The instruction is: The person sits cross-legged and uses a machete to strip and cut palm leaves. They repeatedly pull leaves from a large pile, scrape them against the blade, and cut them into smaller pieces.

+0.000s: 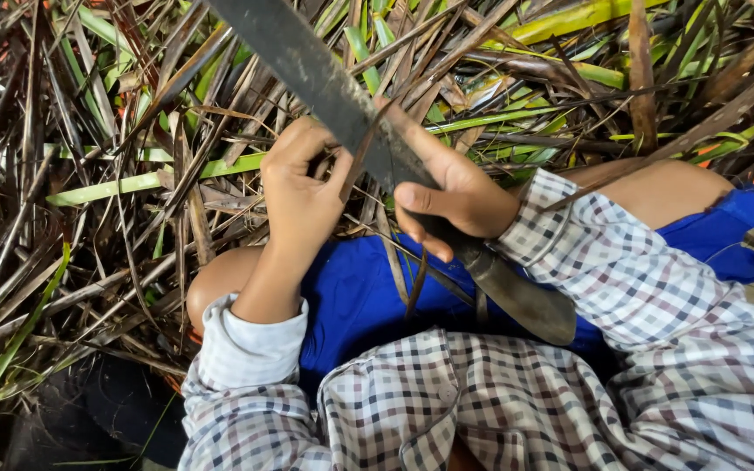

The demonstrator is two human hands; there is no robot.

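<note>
Head view, looking down at own lap. Count: two hands, one long blade, one thin dry strip being worked, one heap of leaves underneath.

Right hand [447, 196]: grip clenched around the large dark blade [333, 96] just above its handle [517, 292]. Thumb lies along the lower side, index finger stretches up along the flat. The blade runs diagonally from the lap up toward the top edge of the frame, left of centre. The handle end points down toward the checked shirt [499, 401].

Left hand [300, 196]: grip pinched shut on a thin brown leaf strip [364, 157], fingers curled, knuckles up. The strip crosses the blade's edge between the two hands; both hands sit just beside each other, thumbs nearly touching. A second dark sliver hangs below the right hand over the blue shorts [359, 296]; I cannot tell whether it is the same strip.

Ground: a dense pile of cane leaves [115, 183], mostly dry brown, with several green ones mixed in, covers everything beyond the knees. Two bare knees show, one at each side of the lap. Both sleeves are rolled or cuffed at the wrist.
</note>
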